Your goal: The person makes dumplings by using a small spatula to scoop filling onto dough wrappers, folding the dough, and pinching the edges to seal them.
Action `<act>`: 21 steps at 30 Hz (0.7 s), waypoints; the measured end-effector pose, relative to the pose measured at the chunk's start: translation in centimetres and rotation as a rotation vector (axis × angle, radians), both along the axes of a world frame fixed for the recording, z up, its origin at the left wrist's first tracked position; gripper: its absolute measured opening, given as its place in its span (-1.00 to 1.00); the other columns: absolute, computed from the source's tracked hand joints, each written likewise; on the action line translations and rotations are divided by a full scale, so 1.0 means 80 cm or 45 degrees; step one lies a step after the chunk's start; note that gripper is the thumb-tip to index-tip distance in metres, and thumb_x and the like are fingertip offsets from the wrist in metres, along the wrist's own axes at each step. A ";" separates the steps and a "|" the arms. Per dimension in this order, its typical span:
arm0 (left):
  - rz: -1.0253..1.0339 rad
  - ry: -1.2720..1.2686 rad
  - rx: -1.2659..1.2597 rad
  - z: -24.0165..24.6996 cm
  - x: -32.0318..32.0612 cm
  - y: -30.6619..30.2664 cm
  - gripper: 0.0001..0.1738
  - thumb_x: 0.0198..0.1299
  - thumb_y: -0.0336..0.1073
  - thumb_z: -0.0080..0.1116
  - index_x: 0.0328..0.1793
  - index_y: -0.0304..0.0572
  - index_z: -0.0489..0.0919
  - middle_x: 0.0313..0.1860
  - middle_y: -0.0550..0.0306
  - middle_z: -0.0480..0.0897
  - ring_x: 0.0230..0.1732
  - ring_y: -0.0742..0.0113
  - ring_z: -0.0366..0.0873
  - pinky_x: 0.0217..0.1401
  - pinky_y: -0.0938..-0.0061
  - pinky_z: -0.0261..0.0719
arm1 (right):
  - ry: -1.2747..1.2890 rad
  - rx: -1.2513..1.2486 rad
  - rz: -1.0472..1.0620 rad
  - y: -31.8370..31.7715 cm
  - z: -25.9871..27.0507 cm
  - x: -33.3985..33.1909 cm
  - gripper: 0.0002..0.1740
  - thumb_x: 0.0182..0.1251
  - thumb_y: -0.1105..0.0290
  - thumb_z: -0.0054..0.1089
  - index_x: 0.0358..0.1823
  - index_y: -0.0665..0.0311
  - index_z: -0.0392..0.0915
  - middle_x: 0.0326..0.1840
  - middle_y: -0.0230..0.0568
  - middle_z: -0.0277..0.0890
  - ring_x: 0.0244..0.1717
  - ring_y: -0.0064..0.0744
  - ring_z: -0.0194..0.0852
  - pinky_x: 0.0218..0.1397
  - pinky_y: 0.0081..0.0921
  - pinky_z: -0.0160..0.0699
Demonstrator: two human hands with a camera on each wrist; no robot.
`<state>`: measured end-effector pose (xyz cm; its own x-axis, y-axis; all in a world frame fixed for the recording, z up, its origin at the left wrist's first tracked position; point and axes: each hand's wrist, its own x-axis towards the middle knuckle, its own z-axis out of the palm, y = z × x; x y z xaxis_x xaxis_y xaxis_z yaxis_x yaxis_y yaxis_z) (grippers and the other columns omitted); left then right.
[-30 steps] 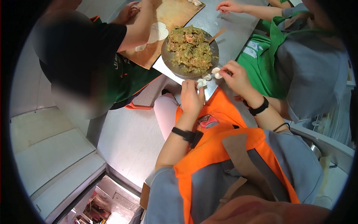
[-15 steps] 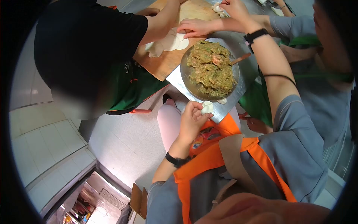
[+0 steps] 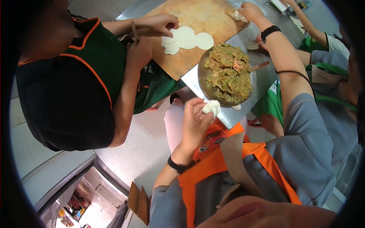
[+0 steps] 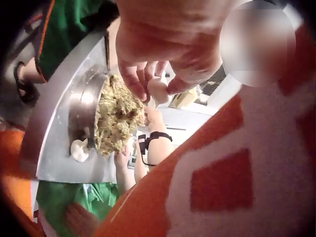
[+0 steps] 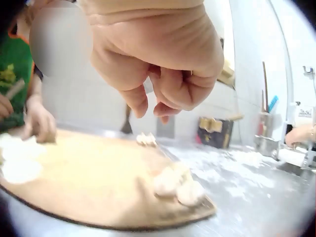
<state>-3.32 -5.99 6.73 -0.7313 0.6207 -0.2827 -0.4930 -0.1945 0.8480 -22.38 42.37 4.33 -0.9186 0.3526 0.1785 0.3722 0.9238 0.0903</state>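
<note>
My left hand (image 3: 195, 122) holds a white folded dumpling (image 3: 211, 108) between fingers and thumb, close in front of the metal bowl (image 4: 83, 106). This dumpling is partly hidden by the fingers in the left wrist view. My right hand (image 5: 163, 59) reaches to the far right corner of the wooden board (image 3: 190, 11). Its fingers are loosely bent, with nothing visible between them. Below it in the right wrist view, pale dumplings (image 5: 177, 186) sit on the board's corner. Green-brown filling (image 3: 230, 72) is heaped in the bowl. Another dumpling (image 3: 236, 107) lies against the bowl's near side.
Round dough wrappers (image 3: 186, 37) overlap on the board, by another person's hand (image 3: 163, 23). That person's other hand grips a stick (image 3: 134, 31). A wooden handle (image 3: 259, 66) juts from the filling. A second person's hand at the right is near a wrapper (image 3: 252, 45).
My right hand went from beside the bowl, with a dumpling, to the board's far corner and now holds nothing visible. My left hand keeps its dumpling. The left person's hand came to the wrappers.
</note>
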 end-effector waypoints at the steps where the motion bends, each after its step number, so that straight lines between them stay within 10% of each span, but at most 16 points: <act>1: 0.020 0.033 0.001 0.009 0.000 0.004 -0.54 0.27 -0.67 0.08 0.23 -0.26 0.22 0.09 -0.02 0.48 0.06 0.34 0.55 0.15 0.48 0.53 | 0.128 -0.214 0.074 -0.030 0.031 0.017 -0.73 0.24 0.26 0.21 -0.19 0.31 0.68 -0.22 0.06 0.66 -0.20 -0.03 0.66 -0.10 -0.20 0.58; 3: 0.111 0.163 0.044 0.020 -0.001 0.019 -0.49 0.24 -0.68 0.10 0.26 -0.27 0.20 0.12 -0.05 0.46 0.10 0.31 0.53 0.18 0.47 0.52 | 0.383 -0.649 0.220 -0.107 0.097 0.066 -0.74 0.15 0.29 0.18 -0.38 0.38 0.68 -0.42 0.22 0.59 -0.35 0.19 0.61 -0.23 -0.07 0.56; 5: 0.184 0.296 0.096 0.028 0.000 0.036 -0.43 0.21 -0.68 0.14 0.29 -0.30 0.18 0.14 -0.10 0.46 0.16 0.27 0.51 0.20 0.45 0.53 | 0.186 -1.031 0.412 -0.123 0.097 0.106 -0.71 0.36 0.21 0.20 -0.09 0.28 0.67 -0.22 -0.28 0.69 -0.19 -0.50 0.62 -0.08 -0.47 0.57; 9: 0.163 0.327 0.179 0.052 0.005 0.058 -0.40 0.20 -0.69 0.13 0.31 -0.26 0.17 0.16 -0.08 0.44 0.20 0.25 0.50 0.24 0.44 0.56 | -0.153 -1.621 0.587 -0.267 0.170 0.229 -0.71 0.35 0.26 0.26 -0.10 0.37 0.65 -0.29 -0.44 0.58 -0.24 -0.66 0.46 -0.13 -0.59 0.45; 18: -0.040 0.394 0.029 0.034 0.014 0.071 -0.57 0.33 -0.61 0.01 0.30 -0.35 0.25 0.26 -0.12 0.45 0.11 0.31 0.57 0.13 0.52 0.56 | 0.057 -1.481 0.513 -0.235 0.137 0.255 -0.81 0.29 0.34 0.29 -0.24 0.34 0.66 -0.43 -0.37 0.52 -0.42 -0.64 0.34 -0.39 -0.58 0.27; 21: -0.083 0.301 -0.079 0.000 0.024 0.060 -0.81 0.38 -0.53 0.01 0.09 -0.36 0.43 -0.08 0.03 0.63 -0.09 0.42 0.64 -0.06 0.60 0.58 | 0.116 -0.848 0.295 -0.139 0.104 0.191 -0.77 0.30 0.25 0.26 -0.25 0.30 0.65 -0.52 -0.25 0.53 -0.45 -0.51 0.44 -0.37 -0.45 0.38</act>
